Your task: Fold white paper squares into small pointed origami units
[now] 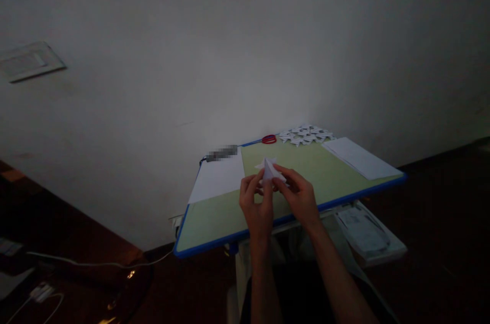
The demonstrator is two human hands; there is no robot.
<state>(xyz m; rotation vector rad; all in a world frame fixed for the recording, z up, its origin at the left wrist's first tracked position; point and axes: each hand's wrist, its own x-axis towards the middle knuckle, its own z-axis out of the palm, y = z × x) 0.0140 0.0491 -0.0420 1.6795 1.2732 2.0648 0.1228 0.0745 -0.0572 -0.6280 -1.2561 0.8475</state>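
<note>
Between my two hands is a folded piece of white paper (pixel 269 171), pointed at the top, raised over the front half of the green desk top (pixel 214 224). My left hand (pixel 255 200) pinches its left and lower side with thumb and fingers. On the right, my right hand (pixel 300 194) grips the paper's other edge between thumb and fingertips. Another bit of white folded paper (pixel 259 165) shows just behind it; whether the two are joined I cannot tell.
Red-handled scissors (pixel 269 139) lie at the back edge, beside many folded white paper pieces (pixel 306 134). A stack of white sheets (pixel 362 158) lies right, a white sheet (pixel 218 176) left, with a blurred dark object (pixel 222 153) behind. An open drawer (pixel 369 234) juts out below right.
</note>
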